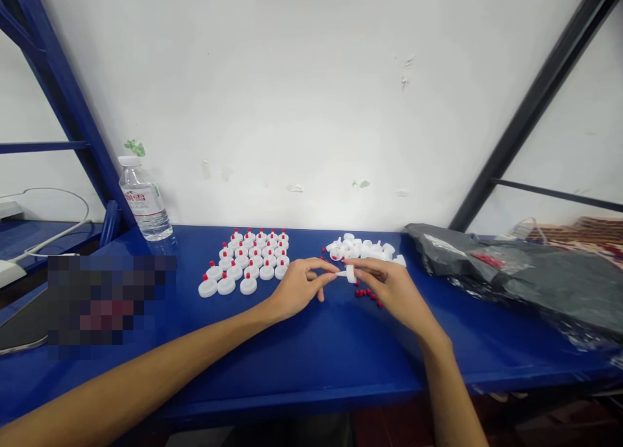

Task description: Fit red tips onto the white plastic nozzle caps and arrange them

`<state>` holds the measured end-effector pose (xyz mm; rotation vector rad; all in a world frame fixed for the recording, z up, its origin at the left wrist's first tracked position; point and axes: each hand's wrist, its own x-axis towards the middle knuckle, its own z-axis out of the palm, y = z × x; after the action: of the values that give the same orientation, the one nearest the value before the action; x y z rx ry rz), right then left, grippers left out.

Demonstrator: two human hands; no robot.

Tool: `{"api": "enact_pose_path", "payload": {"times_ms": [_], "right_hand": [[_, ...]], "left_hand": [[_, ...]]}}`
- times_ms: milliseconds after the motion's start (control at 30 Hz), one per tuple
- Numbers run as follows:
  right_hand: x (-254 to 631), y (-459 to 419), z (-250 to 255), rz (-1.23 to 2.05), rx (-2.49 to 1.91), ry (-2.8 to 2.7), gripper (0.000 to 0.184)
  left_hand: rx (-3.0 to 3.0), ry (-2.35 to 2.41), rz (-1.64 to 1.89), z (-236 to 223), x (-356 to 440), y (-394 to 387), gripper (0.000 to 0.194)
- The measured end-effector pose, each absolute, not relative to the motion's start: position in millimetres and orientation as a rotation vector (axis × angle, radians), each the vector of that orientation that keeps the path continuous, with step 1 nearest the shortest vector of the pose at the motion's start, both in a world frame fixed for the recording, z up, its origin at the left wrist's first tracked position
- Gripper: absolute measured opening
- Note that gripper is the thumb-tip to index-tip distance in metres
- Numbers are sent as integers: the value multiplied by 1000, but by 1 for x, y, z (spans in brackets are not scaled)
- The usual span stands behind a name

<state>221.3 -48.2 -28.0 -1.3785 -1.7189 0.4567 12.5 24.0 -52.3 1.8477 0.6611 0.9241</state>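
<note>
My right hand [389, 285] pinches the wide base of a white nozzle cap [351, 274], which lies sideways with its thin spout pointing left. The thumb and forefinger of my left hand [300, 285] close around the spout's tip; whether a small red tip cap is between them is hidden. Left of my hands, white nozzle caps with red tips [248, 283] stand upright in rows. Behind my right hand lies a loose pile of white nozzle caps [363, 247] without red tips. Several small red tip caps [368, 293] are scattered under my right hand.
The blue table [302, 356] meets a white wall behind. At the back left stands a water bottle [145, 200]. A dark grey plastic bag [491, 272] covers the right side. Dark posts [530, 90] slant up on both sides. A blurred patch hides the left part.
</note>
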Motion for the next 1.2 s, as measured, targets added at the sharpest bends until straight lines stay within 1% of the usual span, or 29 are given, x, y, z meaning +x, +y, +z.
{"api": "enact_pose_path", "payload": {"times_ms": [367,567,833,933,1033,1200], "right_hand": [[218,-48,-28,473,-1359,-1731,31],[216,-52,-27,707,-1280,-1686,45],[213,-48,-30,711,-1211,-1624,41],[212,-52,-25,779,-1226,-1591,43],[210,-57,-16,815,-1250,-1561,41],[205,-58,-13,809,-1305,-1558,44]], "left_hand": [[1813,617,958,-57,14,23,31],[1800,695,1016,-53,15,22,30],[1699,737,1074,-48,16,17,24],[1743,731,1167,-48,15,13,17],[1952,579,1337,-48,13,11,10],[2290,359,1636,-49,8,15,24]]}}
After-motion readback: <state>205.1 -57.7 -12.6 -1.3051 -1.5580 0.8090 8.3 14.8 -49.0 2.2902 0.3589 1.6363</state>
